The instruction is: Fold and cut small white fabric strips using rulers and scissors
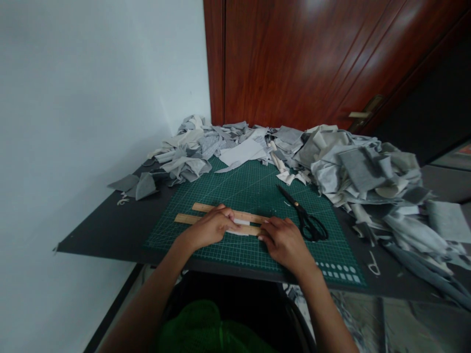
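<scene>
Two wooden rulers lie nearly parallel on the green cutting mat (243,186), the upper ruler (250,216) slightly farther from me than the lower ruler (184,218). A small white fabric piece (242,222) shows between them, and a pale edge also shows under the lower one. My left hand (213,226) is closed over the middle of both rulers, with its thumb by the fabric. At their right ends, my right hand (285,241) is closed, its fingertips on the rulers. Its palm side is hidden. Black-handled scissors (307,218) lie on the mat just beyond my right hand.
Heaps of grey and cream fabric scraps line the back of the dark table (121,230), with a large pile (364,166) at the right. A flat white piece (243,153) lies at the mat's far edge. A wall stands left, a wooden door (287,63) behind.
</scene>
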`<action>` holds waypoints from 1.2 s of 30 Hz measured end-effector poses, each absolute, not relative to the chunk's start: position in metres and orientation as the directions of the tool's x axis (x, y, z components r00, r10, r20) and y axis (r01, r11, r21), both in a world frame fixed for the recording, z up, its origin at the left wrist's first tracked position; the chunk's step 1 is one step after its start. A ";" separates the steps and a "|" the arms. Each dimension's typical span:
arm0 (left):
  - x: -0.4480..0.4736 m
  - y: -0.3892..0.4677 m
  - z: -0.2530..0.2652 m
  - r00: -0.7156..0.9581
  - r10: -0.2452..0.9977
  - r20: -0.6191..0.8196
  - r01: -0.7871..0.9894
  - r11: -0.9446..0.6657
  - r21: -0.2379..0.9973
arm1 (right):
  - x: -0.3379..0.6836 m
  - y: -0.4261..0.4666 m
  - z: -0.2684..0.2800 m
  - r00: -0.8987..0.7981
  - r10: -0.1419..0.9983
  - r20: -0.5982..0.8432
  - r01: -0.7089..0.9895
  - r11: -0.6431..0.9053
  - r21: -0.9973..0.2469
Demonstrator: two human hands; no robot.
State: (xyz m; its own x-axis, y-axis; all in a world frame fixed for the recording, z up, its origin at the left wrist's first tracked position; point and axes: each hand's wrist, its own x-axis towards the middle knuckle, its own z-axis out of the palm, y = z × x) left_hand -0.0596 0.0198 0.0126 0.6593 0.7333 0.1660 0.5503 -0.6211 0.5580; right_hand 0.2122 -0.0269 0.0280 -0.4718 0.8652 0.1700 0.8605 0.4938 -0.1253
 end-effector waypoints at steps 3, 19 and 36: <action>-0.059 0.019 0.013 0.657 0.735 0.168 0.551 -0.621 0.557 | 0.212 -0.027 0.028 -0.473 0.865 0.166 0.860 0.494 -0.125; -0.057 0.013 0.023 0.645 0.753 0.132 0.585 -0.597 0.549 | 0.215 -0.026 0.023 -0.490 0.853 0.179 0.837 0.518 -0.176; -0.056 0.020 0.018 0.666 0.731 0.149 0.560 -0.622 0.548 | 0.157 -0.046 0.000 -0.322 0.870 0.375 0.574 0.494 -0.654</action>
State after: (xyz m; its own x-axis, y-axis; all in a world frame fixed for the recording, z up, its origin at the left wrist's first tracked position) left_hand -0.0560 0.0196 0.0180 0.6662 0.7308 0.1488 0.5596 -0.6217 0.5480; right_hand 0.1565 -0.0456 -0.0005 -0.3215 0.8696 0.3747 0.5736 0.4937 -0.6536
